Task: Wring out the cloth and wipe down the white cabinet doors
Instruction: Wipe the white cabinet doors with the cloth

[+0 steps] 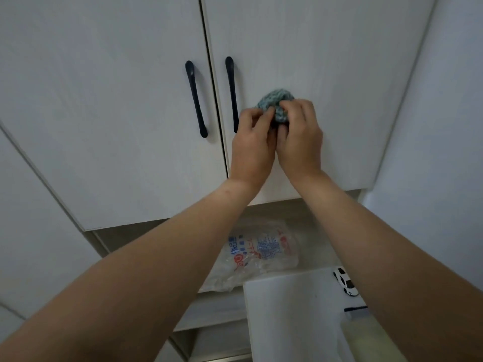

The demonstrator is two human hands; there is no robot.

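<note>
**Two hands bunching the cloth against the right door**

Two doors are filling the view, and going from left to right: the left door is carrying a dark handle, then comes the seam, then a second handle on the right door.

Just beside that second handle, the left hand is pinching the near-left edge of the cloth with curled fingertips. The cloth, a blue-green wad with no clear long axis, is sitting above and just beyond both sets of fingers, seemingly against the right door, though whether it is actually touching the panel cannot be told. The right hand is gripping the wad's right side, fingers curled over it and thumb tucked under.

Both hands are lying equally near, wrists almost touching. Judging from this, wringing or regathering is under way; wiping would call for one hand flattening the wad and sweeping sideways, with the handle the nearest obstacle on the left.

Below, a plastic bag is lying on a shelf, and a toy car is resting on a white surface.
</note>
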